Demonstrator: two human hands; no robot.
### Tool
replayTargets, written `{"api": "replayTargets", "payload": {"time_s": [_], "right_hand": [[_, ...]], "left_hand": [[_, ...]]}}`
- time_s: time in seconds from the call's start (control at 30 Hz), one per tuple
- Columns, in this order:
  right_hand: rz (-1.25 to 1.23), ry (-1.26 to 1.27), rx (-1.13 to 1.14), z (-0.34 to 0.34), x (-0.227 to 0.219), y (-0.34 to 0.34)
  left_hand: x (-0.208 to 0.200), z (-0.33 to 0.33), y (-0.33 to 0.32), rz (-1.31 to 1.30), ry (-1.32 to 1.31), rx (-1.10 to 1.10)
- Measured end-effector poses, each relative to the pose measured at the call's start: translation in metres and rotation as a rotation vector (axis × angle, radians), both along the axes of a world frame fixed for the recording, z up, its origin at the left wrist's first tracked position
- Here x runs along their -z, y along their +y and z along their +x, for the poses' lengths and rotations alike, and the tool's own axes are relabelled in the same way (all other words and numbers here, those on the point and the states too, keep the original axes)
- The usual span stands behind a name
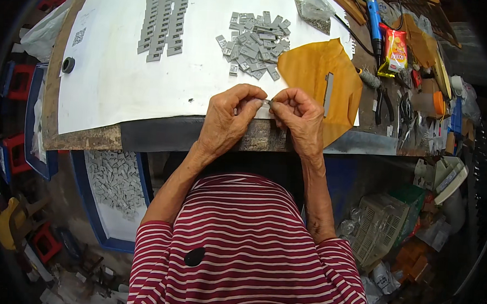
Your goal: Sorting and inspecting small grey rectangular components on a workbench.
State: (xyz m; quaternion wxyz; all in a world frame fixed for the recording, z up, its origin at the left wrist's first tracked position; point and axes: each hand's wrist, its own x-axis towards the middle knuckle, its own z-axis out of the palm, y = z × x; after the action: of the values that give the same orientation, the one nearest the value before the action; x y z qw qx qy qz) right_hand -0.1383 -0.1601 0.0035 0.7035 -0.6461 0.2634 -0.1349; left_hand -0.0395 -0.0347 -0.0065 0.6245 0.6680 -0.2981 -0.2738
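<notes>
Both my hands are raised over the front edge of the workbench, fingertips nearly meeting. A small grey piece (266, 102) spans the gap between them, mostly covered by the fingers. My left hand (227, 117) pinches its left end with thumb and forefinger. At the other end, my right hand (302, 121) grips it in the same way. Beyond them lies a loose pile of flat grey plastic pieces (254, 48) on a white sheet (103, 89). More such pieces stand in overlapping rows (163, 21) at the far left.
Right of my hands, a brown sheet (314, 62) carries a grey strip (328, 95). Farther right are a blue electric screwdriver (375, 21), a red snack packet (394, 52) and pliers (385, 106). A black ring (68, 64) sits left. Below the bench, a blue tray (89, 210) holds many small pieces.
</notes>
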Motion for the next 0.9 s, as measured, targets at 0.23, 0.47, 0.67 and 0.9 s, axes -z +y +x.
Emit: {"api": "replayTargets", "payload": {"time_s": [0.23, 0.47, 0.67, 0.9], "right_hand": [[0.025, 0.027, -0.065, 0.000, 0.000, -0.004], [0.069, 0.054, -0.132, -0.001, -0.002, -0.008], [0.203, 0.006, -0.164, -0.001, 0.005, -0.012], [0.333, -0.019, -0.191, 0.000, 0.001, -0.016]], "left_hand": [[-0.004, 0.003, 0.002, 0.029, 0.124, 0.058], [-0.004, 0.007, 0.002, 0.021, 0.152, 0.124], [-0.002, 0.012, 0.001, 0.034, 0.075, 0.191], [-0.004, 0.015, 0.000, 0.025, 0.005, 0.270]]}}
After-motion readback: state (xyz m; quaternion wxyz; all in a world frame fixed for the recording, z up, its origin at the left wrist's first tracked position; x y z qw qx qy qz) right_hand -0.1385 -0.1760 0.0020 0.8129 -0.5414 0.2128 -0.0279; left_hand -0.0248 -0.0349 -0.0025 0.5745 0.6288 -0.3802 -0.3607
